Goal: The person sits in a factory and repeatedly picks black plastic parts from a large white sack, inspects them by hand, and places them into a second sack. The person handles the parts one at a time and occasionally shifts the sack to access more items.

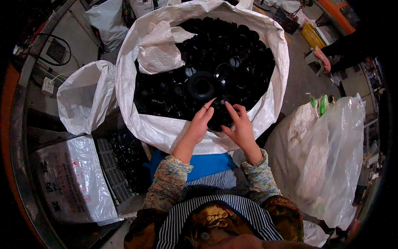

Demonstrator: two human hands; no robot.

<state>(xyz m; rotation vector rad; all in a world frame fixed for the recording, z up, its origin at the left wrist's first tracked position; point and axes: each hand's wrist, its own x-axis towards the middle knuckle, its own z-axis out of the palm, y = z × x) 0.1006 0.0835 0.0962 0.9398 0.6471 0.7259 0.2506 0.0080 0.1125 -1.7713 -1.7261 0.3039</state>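
A large white woven sack (pixel 277 54) stands open in front of me, its rim rolled outward. It is filled with many glossy black moulded parts (pixel 244 50), mostly round. My left hand (pixel 200 124) is over the near side of the heap, its thumb and fingers drawn close together. Opposite it, my right hand (pixel 239 128) has curled fingers, with index and thumb around something dark. Whatever lies between the hands blends into the black heap, so its shape is hidden. Just beyond the fingertips lies a black ring-shaped part (pixel 192 88). A crumpled white bag (pixel 159 56) rests on the heap.
A smaller open white sack (pixel 78 97) stands at the left. Below it lie a printed plastic-wrapped package (pixel 76 178) and a pile of small black pieces (pixel 126 157). A big clear plastic bag (pixel 338 162) bulges at the right. A yellow crate (pixel 311 36) is farther back.
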